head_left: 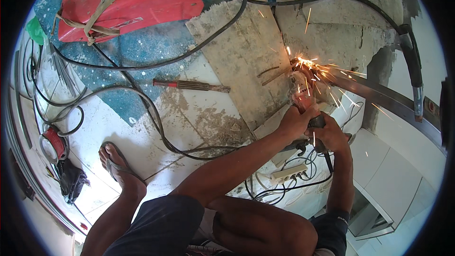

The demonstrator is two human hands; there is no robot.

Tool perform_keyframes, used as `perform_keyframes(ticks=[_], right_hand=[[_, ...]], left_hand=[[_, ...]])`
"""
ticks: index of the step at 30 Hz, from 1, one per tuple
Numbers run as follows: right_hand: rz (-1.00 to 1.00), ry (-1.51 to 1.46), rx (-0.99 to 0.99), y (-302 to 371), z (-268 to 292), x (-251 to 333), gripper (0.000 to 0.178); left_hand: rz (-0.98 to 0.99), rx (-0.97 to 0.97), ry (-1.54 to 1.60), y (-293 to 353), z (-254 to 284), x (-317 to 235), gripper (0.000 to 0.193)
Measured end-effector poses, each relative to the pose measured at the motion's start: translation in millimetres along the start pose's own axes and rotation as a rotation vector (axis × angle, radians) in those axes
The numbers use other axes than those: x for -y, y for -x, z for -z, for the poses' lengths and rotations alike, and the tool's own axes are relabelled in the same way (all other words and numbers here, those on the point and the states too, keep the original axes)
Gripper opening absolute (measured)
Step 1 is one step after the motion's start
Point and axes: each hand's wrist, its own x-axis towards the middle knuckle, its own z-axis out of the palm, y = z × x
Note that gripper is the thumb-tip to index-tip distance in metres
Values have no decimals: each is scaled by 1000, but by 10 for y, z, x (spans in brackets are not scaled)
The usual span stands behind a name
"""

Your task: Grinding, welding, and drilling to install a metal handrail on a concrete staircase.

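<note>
Head view showed the grinder at the left end of the metal bar, throwing sparks; the left hand gripped its front, the right hand its rear. Light, even pressure seemed best.

I see the left hand and the right hand both wrapped around a grinder; bright sparks spray about its front end, beside a long metal bar; to the left I make out a wooden board, with the tip of a red-handled tool at its edge; farther up, a strapped red case; below my hands, a power strip; at lower left, a sandalled foot on floor tiles.
</note>
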Motion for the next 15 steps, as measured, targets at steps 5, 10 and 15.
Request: perform_keyframes(ticks=[5, 10, 15], right_hand=[[39, -4, 20, 2, 16, 2, 47], [-46, 12, -9, 16, -17, 54, 45], [21, -31, 11, 29, 18, 17, 42]], left_hand=[[-39, 21, 159, -5, -41, 31, 53], [-47, 19, 193, 17, -30, 5, 51], [25, 26, 100, 55, -18, -99, 50]])
